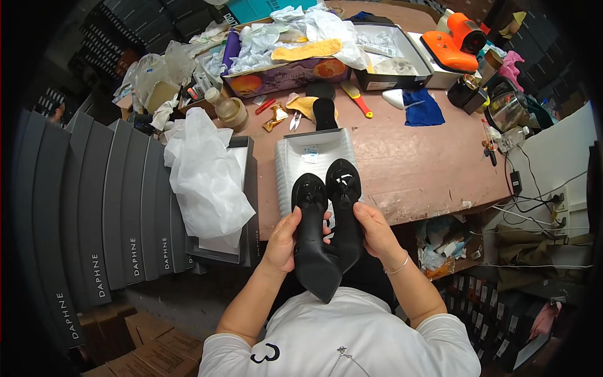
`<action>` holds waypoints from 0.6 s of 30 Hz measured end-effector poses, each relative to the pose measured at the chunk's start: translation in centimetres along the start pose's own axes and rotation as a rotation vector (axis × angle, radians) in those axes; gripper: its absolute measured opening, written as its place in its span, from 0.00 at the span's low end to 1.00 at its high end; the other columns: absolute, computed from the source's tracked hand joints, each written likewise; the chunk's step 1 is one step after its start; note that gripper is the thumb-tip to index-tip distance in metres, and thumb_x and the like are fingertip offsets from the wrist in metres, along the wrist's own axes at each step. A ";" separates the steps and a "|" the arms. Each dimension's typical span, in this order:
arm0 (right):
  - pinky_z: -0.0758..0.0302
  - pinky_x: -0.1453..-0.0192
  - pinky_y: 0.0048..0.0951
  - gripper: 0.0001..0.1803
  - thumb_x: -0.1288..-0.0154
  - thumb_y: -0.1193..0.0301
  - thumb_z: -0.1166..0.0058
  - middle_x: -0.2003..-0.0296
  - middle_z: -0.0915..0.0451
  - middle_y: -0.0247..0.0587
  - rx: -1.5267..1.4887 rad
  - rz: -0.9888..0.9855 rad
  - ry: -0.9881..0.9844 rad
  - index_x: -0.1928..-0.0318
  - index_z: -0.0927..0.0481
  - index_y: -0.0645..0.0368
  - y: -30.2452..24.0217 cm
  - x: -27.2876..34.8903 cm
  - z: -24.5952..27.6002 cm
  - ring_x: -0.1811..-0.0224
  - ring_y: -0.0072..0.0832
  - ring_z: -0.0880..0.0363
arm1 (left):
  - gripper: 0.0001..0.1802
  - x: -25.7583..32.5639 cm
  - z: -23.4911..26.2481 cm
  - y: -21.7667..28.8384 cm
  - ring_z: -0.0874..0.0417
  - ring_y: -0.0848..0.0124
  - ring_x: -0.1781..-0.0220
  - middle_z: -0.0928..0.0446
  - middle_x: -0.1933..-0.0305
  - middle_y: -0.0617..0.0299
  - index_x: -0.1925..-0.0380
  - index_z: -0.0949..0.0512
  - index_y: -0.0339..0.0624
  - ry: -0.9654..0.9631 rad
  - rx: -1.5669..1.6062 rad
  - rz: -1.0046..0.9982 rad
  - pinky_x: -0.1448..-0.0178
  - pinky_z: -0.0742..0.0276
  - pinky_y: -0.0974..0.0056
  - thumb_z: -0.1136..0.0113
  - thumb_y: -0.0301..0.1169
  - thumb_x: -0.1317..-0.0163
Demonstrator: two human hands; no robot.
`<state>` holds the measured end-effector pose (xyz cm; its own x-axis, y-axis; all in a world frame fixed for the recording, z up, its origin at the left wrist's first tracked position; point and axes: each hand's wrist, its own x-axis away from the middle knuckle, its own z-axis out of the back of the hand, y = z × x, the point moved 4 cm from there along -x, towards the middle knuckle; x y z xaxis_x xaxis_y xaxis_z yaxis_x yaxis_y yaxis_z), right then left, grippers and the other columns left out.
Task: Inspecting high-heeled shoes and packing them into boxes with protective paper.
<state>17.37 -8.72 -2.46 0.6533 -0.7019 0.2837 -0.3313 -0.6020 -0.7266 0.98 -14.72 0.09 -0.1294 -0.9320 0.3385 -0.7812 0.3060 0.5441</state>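
Observation:
I hold a pair of black pointed shoes over the table's near edge. The fingers of my left hand are wrapped round the left shoe. My right hand grips the right shoe from its side. The pointed toes face me and overlap, while the glossy rounded ends point away. Just beyond lies an open shoebox, lined with ribbed white wrapping, with a small packet on it. Left of it, white tissue paper spills over another open grey box.
Grey shoeboxes stand in a row at my left. Across the table are a purple carton stuffed with paper, a brush, a blue cloth and an orange device. Cables hang at the right.

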 end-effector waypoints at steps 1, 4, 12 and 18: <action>0.23 0.52 0.23 0.21 0.24 0.58 0.59 0.58 0.20 0.36 -0.001 -0.002 0.018 0.49 0.25 0.65 -0.1 -0.1 0.0 0.59 0.19 0.22 | 0.28 -0.1 0.0 0.0 0.17 0.66 0.57 0.24 0.48 0.48 0.45 0.31 0.28 0.003 0.022 0.006 0.54 0.16 0.59 0.59 0.47 0.27; 0.22 0.52 0.23 0.21 0.24 0.58 0.59 0.57 0.20 0.37 -0.012 -0.013 0.016 0.49 0.25 0.64 -0.6 -0.2 0.3 0.58 0.19 0.22 | 0.29 -0.4 0.0 -0.1 0.17 0.66 0.57 0.25 0.48 0.47 0.44 0.32 0.28 0.000 0.102 0.019 0.54 0.15 0.59 0.59 0.47 0.27; 0.23 0.52 0.22 0.22 0.23 0.58 0.62 0.57 0.20 0.37 -0.013 -0.002 -0.001 0.49 0.25 0.65 -1.9 0.7 -0.6 0.57 0.19 0.22 | 0.28 0.3 -0.4 -0.1 0.17 0.65 0.57 0.25 0.48 0.47 0.44 0.32 0.28 -0.057 0.069 0.005 0.54 0.15 0.59 0.58 0.47 0.27; 0.27 0.54 0.20 0.23 0.23 0.55 0.61 0.61 0.22 0.30 0.230 0.118 -0.049 0.54 0.23 0.64 -1.3 2.1 -0.1 0.59 0.15 0.27 | 0.30 1.5 -0.8 0.2 0.17 0.65 0.54 0.25 0.46 0.45 0.45 0.32 0.27 -0.187 -0.147 -0.070 0.52 0.16 0.58 0.54 0.48 0.29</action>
<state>19.10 -9.39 -0.86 0.6536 -0.7394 0.1615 -0.2476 -0.4106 -0.8776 1.07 -15.84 1.32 -0.1993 -0.9675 0.1559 -0.6964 0.2517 0.6720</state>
